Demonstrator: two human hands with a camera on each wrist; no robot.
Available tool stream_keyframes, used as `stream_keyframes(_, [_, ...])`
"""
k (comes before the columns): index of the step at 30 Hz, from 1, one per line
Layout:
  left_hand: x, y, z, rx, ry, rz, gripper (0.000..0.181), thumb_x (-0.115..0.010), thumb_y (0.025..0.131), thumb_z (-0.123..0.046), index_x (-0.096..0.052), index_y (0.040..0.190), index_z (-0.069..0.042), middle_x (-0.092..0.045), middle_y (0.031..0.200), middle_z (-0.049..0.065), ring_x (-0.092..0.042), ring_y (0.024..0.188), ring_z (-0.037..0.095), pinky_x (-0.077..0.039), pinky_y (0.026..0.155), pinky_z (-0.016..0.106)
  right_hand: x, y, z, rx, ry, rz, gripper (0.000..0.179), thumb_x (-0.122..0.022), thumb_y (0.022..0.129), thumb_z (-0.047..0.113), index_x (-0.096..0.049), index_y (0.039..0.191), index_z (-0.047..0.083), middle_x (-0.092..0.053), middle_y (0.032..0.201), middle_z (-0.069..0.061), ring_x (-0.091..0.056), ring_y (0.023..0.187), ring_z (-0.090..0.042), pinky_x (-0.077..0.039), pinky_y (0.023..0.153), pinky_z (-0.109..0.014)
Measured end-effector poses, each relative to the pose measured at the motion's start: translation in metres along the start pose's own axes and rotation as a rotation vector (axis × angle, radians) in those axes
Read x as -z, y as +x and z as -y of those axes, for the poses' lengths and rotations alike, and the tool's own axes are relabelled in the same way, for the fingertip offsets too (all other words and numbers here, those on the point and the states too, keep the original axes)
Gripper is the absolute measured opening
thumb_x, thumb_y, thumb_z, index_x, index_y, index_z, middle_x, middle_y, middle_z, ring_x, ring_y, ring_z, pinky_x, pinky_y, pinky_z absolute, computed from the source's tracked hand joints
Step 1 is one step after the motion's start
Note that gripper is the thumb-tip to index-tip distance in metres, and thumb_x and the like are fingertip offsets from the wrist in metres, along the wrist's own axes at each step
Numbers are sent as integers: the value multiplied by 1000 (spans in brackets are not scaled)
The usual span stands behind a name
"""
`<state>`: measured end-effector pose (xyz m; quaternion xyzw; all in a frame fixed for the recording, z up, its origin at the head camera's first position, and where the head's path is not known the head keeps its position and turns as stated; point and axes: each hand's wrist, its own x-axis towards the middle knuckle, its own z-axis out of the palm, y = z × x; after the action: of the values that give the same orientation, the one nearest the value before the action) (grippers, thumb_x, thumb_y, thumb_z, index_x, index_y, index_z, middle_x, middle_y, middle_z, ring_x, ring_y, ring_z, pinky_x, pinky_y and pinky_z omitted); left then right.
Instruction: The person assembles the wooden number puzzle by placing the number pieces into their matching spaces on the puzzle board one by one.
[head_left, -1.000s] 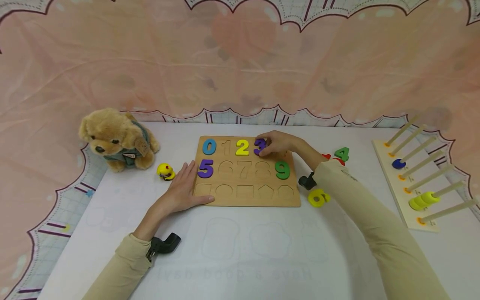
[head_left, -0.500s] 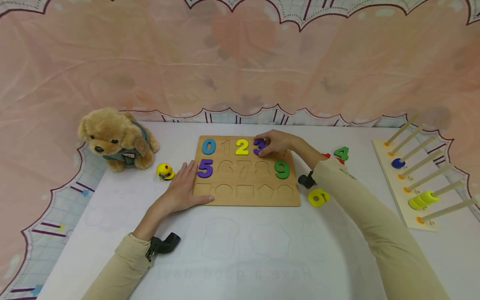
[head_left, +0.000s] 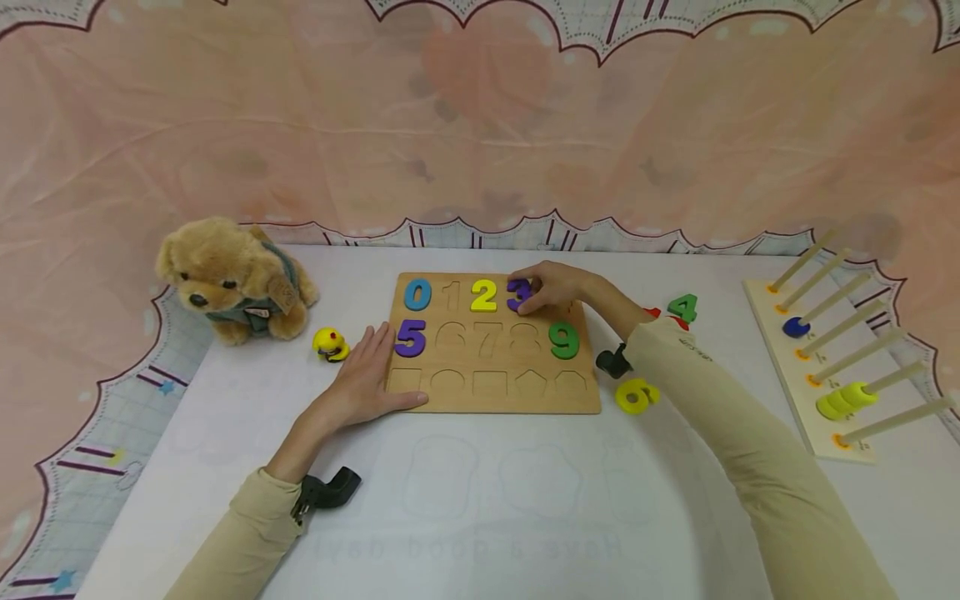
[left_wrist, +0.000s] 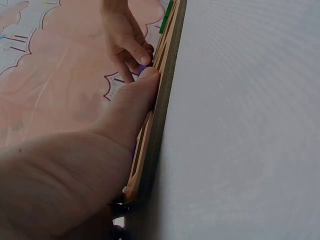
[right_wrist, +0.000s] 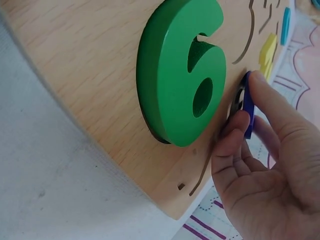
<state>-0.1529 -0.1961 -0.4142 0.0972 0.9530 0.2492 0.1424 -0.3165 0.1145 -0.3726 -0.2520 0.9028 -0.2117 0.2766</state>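
Observation:
A wooden number puzzle board (head_left: 465, 372) lies on the white table. My left hand (head_left: 363, 385) rests along its left edge with the fingers straight and the thumb over the front left corner. At the board's back row, my right hand (head_left: 555, 286) pinches a purple number 3 (head_left: 517, 293) between thumb and fingers. The right wrist view shows the purple 3 (right_wrist: 248, 107) slightly tilted over the board. A blue 0 (head_left: 417, 294), a yellow 2 (head_left: 484, 295), a purple 5 (head_left: 410, 338) and a green 9 (head_left: 564, 340) sit in the board.
Right of the board lie a yellow number piece (head_left: 637, 396), a green 4 (head_left: 682, 307) and red pieces partly behind the right sleeve. A peg counting stand (head_left: 795, 367) is at the far right. A yellow duck toy (head_left: 331, 343) and a plush dog (head_left: 236, 283) are at the left.

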Motion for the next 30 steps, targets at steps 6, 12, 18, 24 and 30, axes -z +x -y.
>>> stream_keyframes(6, [1, 0, -1, 6, 2, 4, 120, -70, 78, -60, 1, 155, -1, 3, 163, 21, 9, 151, 40, 0, 121, 59, 0, 0, 0, -9, -5, 1, 66, -70, 89, 29, -43, 148, 15, -49, 99, -11, -45, 97, -24, -35, 80, -32])
stream_keyframes(12, [0, 1, 0, 4, 2, 4, 120, -71, 78, -60, 1, 155, -1, 3, 163, 21, 9, 151, 40, 0, 121, 59, 0, 1, 0, -20, -9, -1, 66, -70, 89, 30, -43, 148, 17, -49, 104, -11, -45, 101, -25, -36, 84, -33])
stream_keyframes(18, [0, 0, 0, -5, 7, -2, 120, -71, 78, -60, 0, 155, 0, 3, 163, 22, 8, 151, 41, 0, 121, 60, -1, 0, 1, -25, -5, -12, 65, -70, 89, 30, -44, 147, 17, -47, 97, -9, -45, 96, -23, -33, 77, -32])
stream_keyframes(24, [0, 0, -1, -8, 9, -5, 120, -71, 78, -60, 0, 155, 0, 2, 163, 22, 8, 151, 41, 0, 121, 60, -2, 1, 0, -31, -10, -17, 66, -71, 89, 31, -44, 147, 18, -48, 98, -10, -45, 96, -23, -34, 78, -32])
stream_keyframes(30, [0, 0, -1, -6, 8, -4, 120, -70, 78, -60, 0, 155, 0, 2, 163, 21, 8, 151, 41, 0, 121, 60, -2, 3, -3, -6, -28, -19, 66, -71, 89, 30, -44, 147, 16, -48, 99, -10, -45, 98, -24, -35, 80, -33])
